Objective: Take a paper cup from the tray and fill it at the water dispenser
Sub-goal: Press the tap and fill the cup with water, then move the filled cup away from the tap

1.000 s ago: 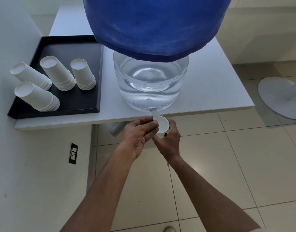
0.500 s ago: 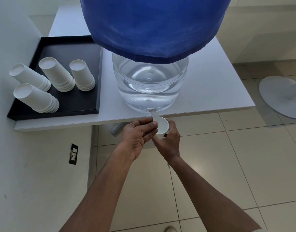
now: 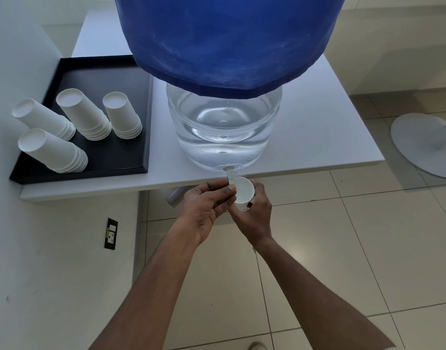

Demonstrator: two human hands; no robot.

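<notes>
A white paper cup (image 3: 245, 192) is held upright just under the small white tap (image 3: 230, 173) of the clear water jug (image 3: 223, 132), which wears a blue cover (image 3: 224, 39). My right hand (image 3: 253, 215) wraps the cup from below and the right. My left hand (image 3: 208, 209) is beside it, its thumb and fingertips pinching the tap's lever at the cup's rim. Whether water runs cannot be told. A black tray (image 3: 121, 154) on the table's left holds several stacks of upside-down white cups (image 3: 121, 114).
The white table (image 3: 317, 122) ends just behind my hands; the tap overhangs its front edge. A white wall (image 3: 40, 248) with a black socket (image 3: 111, 233) is to the left. Tiled floor lies below, and a round white stand base (image 3: 423, 145) sits at the right.
Nothing has moved apart from a slight shift of the head camera; both hands stay at the tap with the cup.
</notes>
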